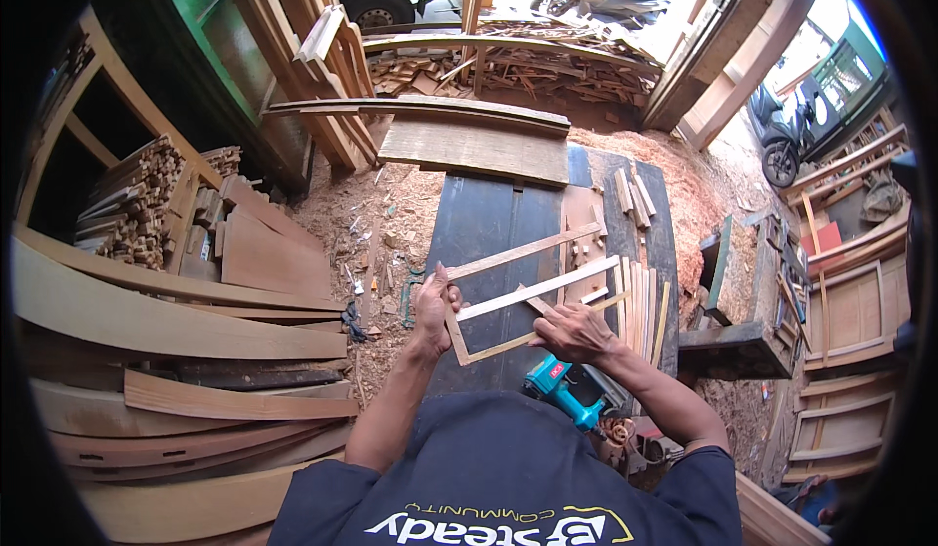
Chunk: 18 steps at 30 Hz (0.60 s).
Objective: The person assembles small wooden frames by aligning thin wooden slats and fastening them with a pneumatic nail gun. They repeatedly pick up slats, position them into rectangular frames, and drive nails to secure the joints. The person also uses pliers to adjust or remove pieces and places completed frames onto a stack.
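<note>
My left hand (433,310) grips the left end of a light wooden frame (532,256) made of thin strips. The frame has several long rails and a short end piece, and is held over a dark workbench (479,214). My right hand (575,332) is closed by the near rail, its fingers around a short wooden strip (535,300) that points toward the middle rail. Part of that strip is hidden under the fingers. Close below my right hand lies a teal nail gun (569,392).
Loose thin strips (637,302) lie on the bench's right side, with short sticks (633,197) farther back. A wide plank (474,146) spans the far end. Stacked boards (195,341) line the left. A metal-edged machine (747,341) stands at right, and wood shavings (635,160) cover the floor.
</note>
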Available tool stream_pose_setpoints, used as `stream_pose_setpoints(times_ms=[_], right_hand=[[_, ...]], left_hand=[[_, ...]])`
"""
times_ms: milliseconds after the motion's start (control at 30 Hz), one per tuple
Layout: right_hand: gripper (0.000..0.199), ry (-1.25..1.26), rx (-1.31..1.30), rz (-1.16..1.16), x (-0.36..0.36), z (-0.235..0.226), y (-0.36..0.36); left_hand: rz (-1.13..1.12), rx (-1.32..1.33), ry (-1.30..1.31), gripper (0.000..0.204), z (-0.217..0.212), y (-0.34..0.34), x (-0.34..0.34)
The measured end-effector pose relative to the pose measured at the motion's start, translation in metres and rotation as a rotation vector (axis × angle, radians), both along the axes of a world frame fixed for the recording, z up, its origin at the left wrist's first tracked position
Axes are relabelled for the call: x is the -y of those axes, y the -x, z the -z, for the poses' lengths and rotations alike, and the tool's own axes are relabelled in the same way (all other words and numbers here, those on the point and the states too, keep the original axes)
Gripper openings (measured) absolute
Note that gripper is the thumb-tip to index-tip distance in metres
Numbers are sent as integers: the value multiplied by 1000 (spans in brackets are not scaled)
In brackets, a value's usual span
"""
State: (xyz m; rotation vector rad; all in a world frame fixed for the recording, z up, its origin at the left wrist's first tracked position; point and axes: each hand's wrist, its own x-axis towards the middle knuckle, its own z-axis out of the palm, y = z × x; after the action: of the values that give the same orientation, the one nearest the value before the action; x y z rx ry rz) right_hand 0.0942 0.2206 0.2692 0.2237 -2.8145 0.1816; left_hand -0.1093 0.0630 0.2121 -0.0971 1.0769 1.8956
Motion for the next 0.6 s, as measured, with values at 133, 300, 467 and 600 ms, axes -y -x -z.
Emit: stream_pose_setpoints(times_ms=[133, 300, 467, 600], right_hand=[[37, -127, -65, 0, 4, 6, 1], [33, -199, -50, 19, 8, 15, -1], [35, -127, 69, 66, 12, 35, 4], [35, 10, 335, 197, 18, 47, 3]], left_hand=[[48, -67, 204, 45, 15, -13, 2], [222, 19, 221, 51, 39, -34, 21], [80, -183, 306, 53, 49, -33, 9], [40, -280, 349, 55, 48, -30, 1]])
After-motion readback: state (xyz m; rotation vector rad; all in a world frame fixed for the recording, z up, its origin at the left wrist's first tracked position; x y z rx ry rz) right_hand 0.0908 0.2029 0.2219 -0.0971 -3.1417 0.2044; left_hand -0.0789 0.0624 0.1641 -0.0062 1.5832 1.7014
